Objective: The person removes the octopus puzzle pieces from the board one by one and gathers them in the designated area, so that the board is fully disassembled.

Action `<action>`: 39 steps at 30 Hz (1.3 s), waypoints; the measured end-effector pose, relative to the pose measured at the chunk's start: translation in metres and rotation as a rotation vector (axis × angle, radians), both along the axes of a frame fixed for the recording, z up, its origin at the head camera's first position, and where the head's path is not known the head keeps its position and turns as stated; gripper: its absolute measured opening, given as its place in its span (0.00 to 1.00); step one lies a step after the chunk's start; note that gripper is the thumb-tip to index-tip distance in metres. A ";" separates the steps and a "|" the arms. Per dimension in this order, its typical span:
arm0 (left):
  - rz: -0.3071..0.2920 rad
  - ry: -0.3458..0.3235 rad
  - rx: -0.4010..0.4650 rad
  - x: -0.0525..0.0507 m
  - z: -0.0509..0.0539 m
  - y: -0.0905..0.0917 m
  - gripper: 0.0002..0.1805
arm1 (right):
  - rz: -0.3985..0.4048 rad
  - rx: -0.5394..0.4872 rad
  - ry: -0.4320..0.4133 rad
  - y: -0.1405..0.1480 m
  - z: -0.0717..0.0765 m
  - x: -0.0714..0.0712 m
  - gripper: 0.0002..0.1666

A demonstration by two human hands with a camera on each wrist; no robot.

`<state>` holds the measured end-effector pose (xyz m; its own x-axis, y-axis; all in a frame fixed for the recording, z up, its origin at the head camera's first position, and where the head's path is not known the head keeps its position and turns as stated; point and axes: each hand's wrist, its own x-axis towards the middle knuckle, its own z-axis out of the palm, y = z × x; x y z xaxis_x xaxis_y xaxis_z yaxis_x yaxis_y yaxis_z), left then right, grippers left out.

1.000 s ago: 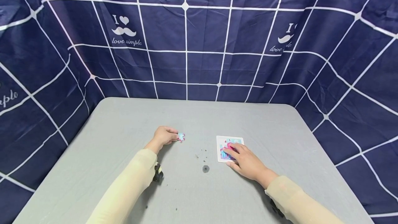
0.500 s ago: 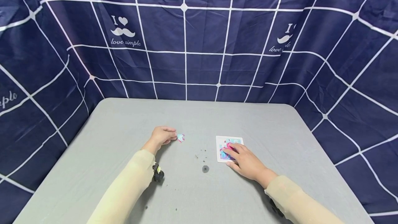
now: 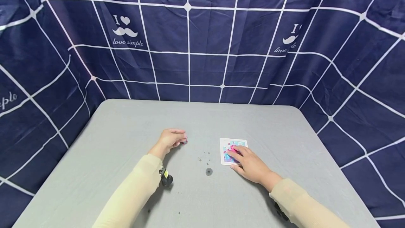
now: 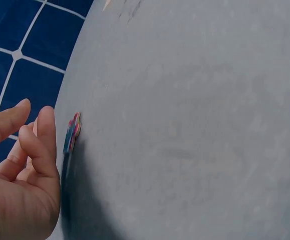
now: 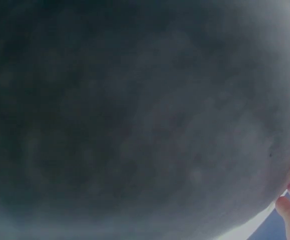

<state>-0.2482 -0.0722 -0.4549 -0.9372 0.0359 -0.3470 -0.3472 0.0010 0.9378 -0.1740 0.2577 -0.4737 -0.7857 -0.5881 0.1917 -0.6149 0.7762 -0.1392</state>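
In the head view my left hand (image 3: pixel 172 139) is over a small pink-and-blue jigsaw piece (image 3: pixel 185 140), its fingers covering most of it. The left wrist view shows the jigsaw piece (image 4: pixel 72 133) edge-on at the table, just past my bent fingers (image 4: pixel 45 135), with a narrow gap between. To the right, a white-framed puzzle board (image 3: pixel 224 150) with a pink and blue picture lies flat. My right hand (image 3: pixel 251 164) rests its spread fingers on that board and hides its lower right part. Only fingertips (image 5: pixel 286 206) of the right hand show in the right wrist view.
The grey table (image 3: pixel 202 119) carries a dark round stain (image 3: pixel 209 172) and some small specks between the hands. A navy curtain (image 3: pixel 205 66) with white grid lines stands along the back and both sides. A black wrist camera (image 3: pixel 166 177) sits at the left cuff.
My left hand draws back slightly from the jigsaw piece, then moves right over it, so less of the piece shows. The right hand and the puzzle board stay put.
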 end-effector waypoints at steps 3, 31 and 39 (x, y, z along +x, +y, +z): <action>-0.014 0.006 -0.006 0.001 -0.001 0.005 0.15 | -0.001 -0.002 -0.002 0.000 -0.001 0.000 0.32; -0.130 0.015 0.060 0.009 -0.009 0.062 0.17 | -0.042 -0.030 -0.015 -0.004 -0.004 0.002 0.31; -0.171 0.018 0.076 0.012 -0.014 0.077 0.17 | -0.077 -0.028 -0.028 -0.006 -0.007 0.004 0.31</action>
